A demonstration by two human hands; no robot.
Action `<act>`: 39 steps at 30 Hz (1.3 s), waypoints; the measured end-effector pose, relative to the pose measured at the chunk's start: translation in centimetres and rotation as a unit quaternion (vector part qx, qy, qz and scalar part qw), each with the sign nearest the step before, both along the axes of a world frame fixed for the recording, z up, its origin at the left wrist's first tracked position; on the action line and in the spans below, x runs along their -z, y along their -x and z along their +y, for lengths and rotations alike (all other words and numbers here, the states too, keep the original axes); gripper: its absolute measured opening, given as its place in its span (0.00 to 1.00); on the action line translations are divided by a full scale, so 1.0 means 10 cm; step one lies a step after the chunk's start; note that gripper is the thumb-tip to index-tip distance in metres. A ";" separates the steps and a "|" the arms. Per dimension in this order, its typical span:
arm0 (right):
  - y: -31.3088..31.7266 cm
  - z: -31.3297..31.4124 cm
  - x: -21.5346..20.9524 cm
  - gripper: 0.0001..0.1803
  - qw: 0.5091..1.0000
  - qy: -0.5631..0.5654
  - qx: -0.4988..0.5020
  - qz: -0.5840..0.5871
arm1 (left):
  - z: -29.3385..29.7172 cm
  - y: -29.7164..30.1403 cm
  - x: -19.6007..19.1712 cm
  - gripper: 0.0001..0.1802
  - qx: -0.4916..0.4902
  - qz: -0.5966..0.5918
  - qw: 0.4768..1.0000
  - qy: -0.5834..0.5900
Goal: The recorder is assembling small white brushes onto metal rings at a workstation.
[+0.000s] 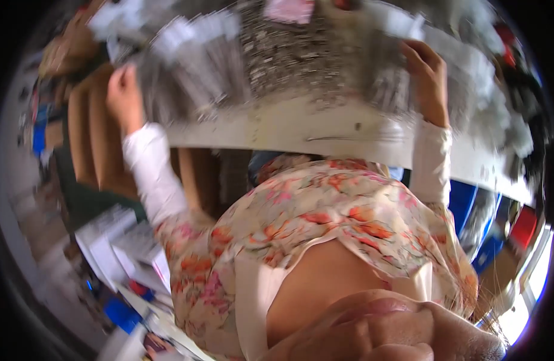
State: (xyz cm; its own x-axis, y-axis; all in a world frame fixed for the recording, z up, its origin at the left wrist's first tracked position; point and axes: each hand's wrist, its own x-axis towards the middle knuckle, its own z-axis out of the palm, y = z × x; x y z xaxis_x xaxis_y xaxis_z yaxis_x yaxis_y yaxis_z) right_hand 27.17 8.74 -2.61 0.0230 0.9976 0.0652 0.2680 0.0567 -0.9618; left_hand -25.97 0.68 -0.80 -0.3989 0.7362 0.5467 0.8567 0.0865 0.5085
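At the left end of the white table, my left hand [125, 99] is closed with its fingers curled together, blurred by motion. It is right beside clear plastic bags [198, 66] filled with small dark parts; what its fingertips pinch is not clear. Over on the right, my right hand [428, 81] is closed at the edge of another clear plastic bag [390, 69] with grey contents. Between the hands spreads a loose heap of small metallic parts [289, 54]. A pink piece [289, 10] lies at the heap's far side.
The pale table edge [277, 129] runs in front of me, with a thin rod-like item [330, 139] on it. More filled clear bags [493, 102] crowd the right end. Brown cardboard boxes [96, 132] stand at the left, and white boxes [117, 240] sit lower left.
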 end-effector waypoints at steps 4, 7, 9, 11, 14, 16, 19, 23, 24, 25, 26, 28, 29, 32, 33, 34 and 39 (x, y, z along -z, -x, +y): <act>-0.57 0.09 -0.12 0.11 0.966 -0.082 0.147 0.194 | -0.19 0.76 0.68 0.22 0.047 0.115 0.948 0.294; -1.01 0.00 -0.42 0.13 0.942 -0.163 0.191 0.223 | -0.39 0.76 0.62 0.11 0.025 0.112 0.952 0.285; -1.39 -0.15 -0.45 0.12 0.952 -0.139 0.227 0.149 | -0.37 0.72 0.61 0.12 0.030 0.120 0.951 0.284; -1.65 -0.25 -0.38 0.12 0.959 -0.106 0.249 0.084 | -0.38 0.62 0.50 0.10 0.013 0.094 0.954 0.285; -1.75 -0.33 -0.18 0.09 0.886 -0.205 0.299 -0.288 | -0.40 0.70 0.45 0.09 0.012 0.062 0.950 0.306; -1.70 -0.36 -0.13 0.10 0.903 -0.102 0.284 -0.305 | -0.39 0.68 0.44 0.09 0.001 0.060 0.945 0.321; -1.51 -0.36 -0.10 0.10 0.914 -0.116 0.221 -0.319 | -0.28 0.64 0.41 0.09 -0.010 0.030 0.944 0.328; -1.47 -0.18 0.01 0.09 0.839 -0.095 0.222 -0.487 | -0.23 0.92 0.58 0.09 -0.031 -0.072 0.956 0.283; -1.49 -0.14 0.01 0.09 0.838 -0.095 0.228 -0.487 | -0.23 0.96 0.63 0.09 -0.026 -0.070 0.957 0.280; -1.51 -0.13 0.02 0.11 0.855 -0.076 0.217 -0.465 | -0.24 0.93 0.60 0.09 -0.011 -0.061 0.970 0.233; -1.53 -0.14 0.02 0.14 0.871 -0.057 0.208 -0.441 | -0.20 0.89 0.59 0.10 0.005 -0.052 0.981 0.186; -1.54 -0.17 -0.04 0.11 0.889 -0.113 0.243 -0.370 | -0.18 0.51 0.41 0.10 -0.046 -0.119 0.981 0.144; -1.54 -0.17 -0.12 0.07 0.901 -0.175 0.267 -0.294 | -0.20 0.30 0.30 0.10 -0.107 -0.186 0.972 0.099; -1.96 0.00 -0.38 0.10 0.895 -0.357 0.267 0.026 | -0.25 0.16 0.15 0.14 -0.126 -0.224 0.966 0.040; -2.14 -0.17 -0.59 0.13 0.908 -0.211 0.353 0.075 | -0.26 0.08 0.06 0.15 -0.133 -0.247 0.960 0.015; -2.63 -0.07 -0.42 0.13 0.882 -0.203 0.396 0.156 | -0.27 0.05 0.01 0.16 -0.134 -0.244 0.960 0.026; -3.84 -0.16 0.39 0.15 0.861 -0.031 0.386 -0.330 | -0.51 -0.08 -0.10 0.14 -0.059 -0.303 0.951 0.019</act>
